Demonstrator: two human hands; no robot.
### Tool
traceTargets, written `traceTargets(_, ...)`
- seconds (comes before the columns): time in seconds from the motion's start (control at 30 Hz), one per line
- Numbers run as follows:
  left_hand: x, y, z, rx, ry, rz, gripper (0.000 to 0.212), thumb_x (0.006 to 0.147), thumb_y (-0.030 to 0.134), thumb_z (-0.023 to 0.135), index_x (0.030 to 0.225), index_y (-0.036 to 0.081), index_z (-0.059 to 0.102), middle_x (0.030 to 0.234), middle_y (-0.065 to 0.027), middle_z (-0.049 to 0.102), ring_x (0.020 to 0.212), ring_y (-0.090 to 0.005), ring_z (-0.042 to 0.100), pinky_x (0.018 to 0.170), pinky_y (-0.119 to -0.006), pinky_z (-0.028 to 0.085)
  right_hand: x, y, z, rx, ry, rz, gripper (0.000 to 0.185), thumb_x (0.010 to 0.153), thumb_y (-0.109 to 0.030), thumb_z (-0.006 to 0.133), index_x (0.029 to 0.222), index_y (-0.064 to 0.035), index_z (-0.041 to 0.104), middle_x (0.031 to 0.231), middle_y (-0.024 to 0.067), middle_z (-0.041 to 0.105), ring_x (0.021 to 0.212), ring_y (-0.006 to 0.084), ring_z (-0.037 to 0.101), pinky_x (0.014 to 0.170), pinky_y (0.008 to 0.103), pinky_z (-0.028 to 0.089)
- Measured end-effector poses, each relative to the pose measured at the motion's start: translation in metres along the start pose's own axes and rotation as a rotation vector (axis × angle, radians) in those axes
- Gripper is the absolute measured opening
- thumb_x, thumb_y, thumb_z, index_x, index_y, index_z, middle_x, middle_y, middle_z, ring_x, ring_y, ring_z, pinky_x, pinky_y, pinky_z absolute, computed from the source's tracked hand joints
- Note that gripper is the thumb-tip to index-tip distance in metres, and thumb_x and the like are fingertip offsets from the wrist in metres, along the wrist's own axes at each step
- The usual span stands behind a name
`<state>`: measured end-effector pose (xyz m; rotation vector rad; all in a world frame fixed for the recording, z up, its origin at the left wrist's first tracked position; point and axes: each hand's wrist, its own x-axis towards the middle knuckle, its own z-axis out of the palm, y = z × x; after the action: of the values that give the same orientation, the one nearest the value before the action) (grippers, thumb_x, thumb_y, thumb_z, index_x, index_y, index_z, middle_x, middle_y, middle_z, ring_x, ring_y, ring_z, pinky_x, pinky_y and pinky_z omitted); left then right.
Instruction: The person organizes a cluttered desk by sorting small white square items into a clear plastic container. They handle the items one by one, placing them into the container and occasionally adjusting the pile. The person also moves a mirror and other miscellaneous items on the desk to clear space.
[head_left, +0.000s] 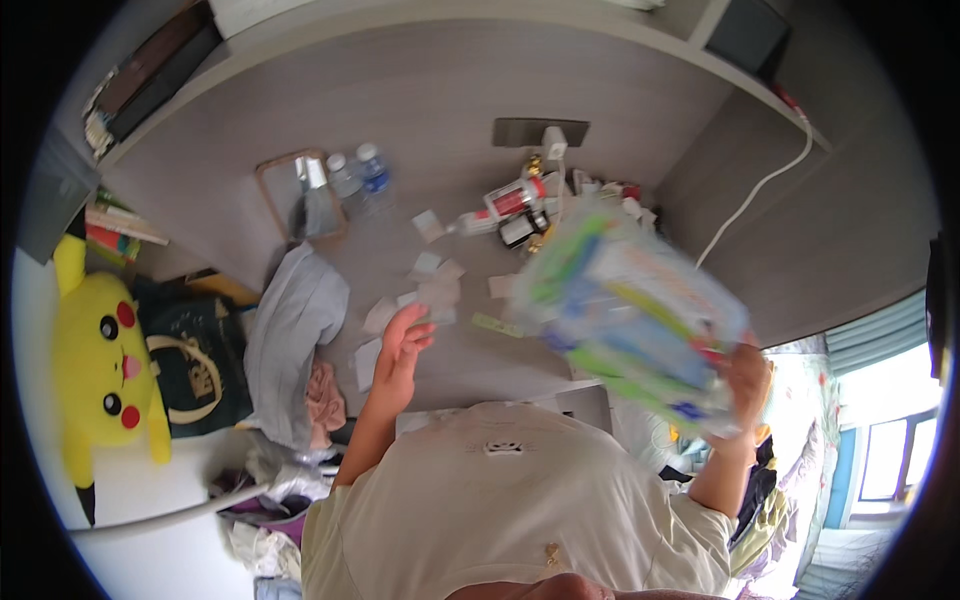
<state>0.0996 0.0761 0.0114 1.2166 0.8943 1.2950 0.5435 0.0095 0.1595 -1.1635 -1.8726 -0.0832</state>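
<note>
My right hand (746, 386) grips one end of a large plastic package (637, 307), blurred, with blue, green and white print. The package is held up over the right part of the desk (450, 367) and hides what is behind it. My left hand (405, 349) is raised over the desk's near left part, fingers slightly curled and apart, holding nothing. Beyond it lie several small pale paper pieces (439, 289). A light green strip (499, 325) lies between the left hand and the package.
Bottles and jars (514, 199) crowd the back of the desk by a white charger (554, 142). Two plastic water bottles (373, 176) stand beside a framed mirror (289, 199). Left are grey cloth (292, 352), a dark green bag (191, 360) and a yellow plush toy (109, 360).
</note>
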Motion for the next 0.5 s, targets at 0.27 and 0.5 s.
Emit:
traceTargets(0.27, -0.038, 0.017, -0.063, -0.203, 0.332, -0.319, 0.064, 0.098, 0.042, 0.047, 0.152, 0.016, 0.023, 0.137, -0.0112, 0.049, 0.117, -0.0255, 0.055, 0.090, -0.043, 0.051, 0.004, -0.041, 0.271, 0.194, -0.272, -0.537, 0.043, 0.065, -0.002, 0.072, 0.105, -0.0091, 0.061, 0.118, 0.0104, 0.056, 0.107, 0.0287, 0.057, 0.102, 0.0472, 0.046)
traceTargets(0.5, -0.108, -0.022, -0.087, -0.238, 0.881, -0.178, 0.057, 0.099, 0.023, 0.050, 0.150, 0.021, 0.025, 0.137, -0.0105, 0.045, 0.119, -0.0266, 0.051, 0.091, -0.042, 0.049, -0.016, -0.075, 0.371, 0.393, -0.626, -0.056, 0.068, 0.068, 0.005, 0.066, 0.133, -0.0093, 0.048, 0.138, 0.0180, 0.039, 0.117, 0.0394, 0.050, 0.101, 0.0500, 0.044)
